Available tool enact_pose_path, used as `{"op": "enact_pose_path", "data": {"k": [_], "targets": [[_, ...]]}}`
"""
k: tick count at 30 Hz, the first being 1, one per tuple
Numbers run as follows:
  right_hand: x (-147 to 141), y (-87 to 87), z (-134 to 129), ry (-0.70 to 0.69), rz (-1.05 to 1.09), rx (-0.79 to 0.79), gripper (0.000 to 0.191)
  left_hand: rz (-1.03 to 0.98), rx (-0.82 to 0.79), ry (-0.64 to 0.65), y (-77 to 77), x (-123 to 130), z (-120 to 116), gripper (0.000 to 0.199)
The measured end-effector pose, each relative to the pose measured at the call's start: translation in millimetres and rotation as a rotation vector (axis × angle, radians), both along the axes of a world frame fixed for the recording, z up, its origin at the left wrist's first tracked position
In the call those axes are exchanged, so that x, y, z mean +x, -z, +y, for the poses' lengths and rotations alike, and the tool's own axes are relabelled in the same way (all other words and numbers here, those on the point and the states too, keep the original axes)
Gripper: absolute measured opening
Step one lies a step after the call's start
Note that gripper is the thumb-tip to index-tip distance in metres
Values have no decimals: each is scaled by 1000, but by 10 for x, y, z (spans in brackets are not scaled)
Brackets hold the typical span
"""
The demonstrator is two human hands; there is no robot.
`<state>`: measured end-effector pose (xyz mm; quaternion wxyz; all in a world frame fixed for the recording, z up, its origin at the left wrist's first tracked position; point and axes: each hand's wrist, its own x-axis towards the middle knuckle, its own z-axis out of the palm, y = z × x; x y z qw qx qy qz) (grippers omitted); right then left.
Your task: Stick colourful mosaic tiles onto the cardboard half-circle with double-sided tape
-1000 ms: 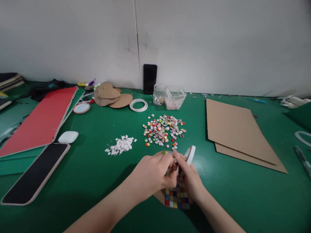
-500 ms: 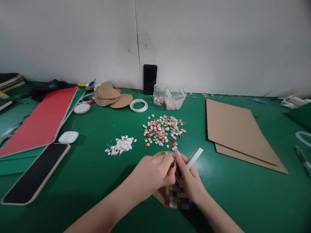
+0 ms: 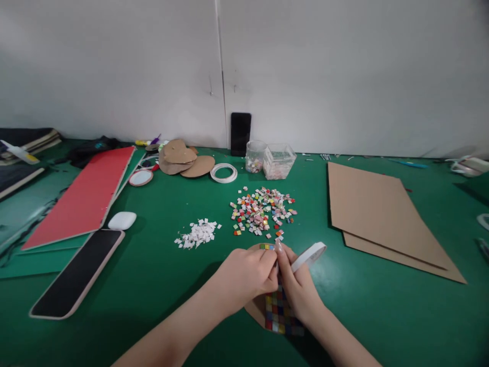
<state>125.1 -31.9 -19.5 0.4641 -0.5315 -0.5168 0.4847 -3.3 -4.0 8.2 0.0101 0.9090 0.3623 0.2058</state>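
My right hand (image 3: 300,283) is closed around a roll of white tape (image 3: 311,256), which sticks out past its fingers to the right. Against its fingertips my left hand (image 3: 250,275) is pinched shut; whatever lies between those fingers is hidden. Both hands are over a piece of cardboard (image 3: 255,309) covered partly with rows of coloured mosaic tiles (image 3: 280,316). A short row of tiles also shows at the cardboard's far edge. Beyond the hands lies a loose pile of small coloured tiles (image 3: 263,211), with a heap of white paper bits (image 3: 198,233) to its left.
Cardboard sheets (image 3: 378,214) lie at the right. On the left are a phone (image 3: 78,272), a white case (image 3: 122,220) and a red board (image 3: 82,196). Cardboard discs (image 3: 197,166), another tape roll (image 3: 223,173), clear containers (image 3: 279,163) and an upright phone (image 3: 240,133) stand or lie near the wall.
The view has shifted, so everything sits slightly lower and further right. The tape roll in my right hand has turned to show more of its flat side. Both hands stay together over the cardboard.
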Motion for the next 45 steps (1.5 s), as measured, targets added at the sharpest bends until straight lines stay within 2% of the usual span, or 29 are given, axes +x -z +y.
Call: {"op": "enact_pose_path", "data": {"k": [4,10,16,22,24,27,30,33,38,45], "targets": [[20,43,24,-22,-58,20,33,14,-45,11,-2,-9,2,16],[1,5,47,-49,19,31,36,25,-228,1,-109,-48,4,15],[-13,-12,80,-59,334,-164,44,-94,-480,-13,-238,-108,52,12],[5,-4,133,-225,608,-177,45,-247,-610,-13,-160,-282,82,12],[1,-16,140,-240,640,-166,43,-288,-624,-62,-118,-358,98,12],[-5,-42,141,-268,640,-161,40,-292,-549,-207,-86,-478,162,14],[4,-77,133,-310,626,-158,37,-183,-435,-367,-109,-608,254,19],[25,-111,124,-320,634,-139,33,-90,-407,-484,-173,-742,323,20],[41,-116,129,-277,628,-136,34,-30,-431,-578,-233,-915,374,20],[46,-145,131,-230,593,-132,35,25,-457,-621,-189,-965,384,19]]}}
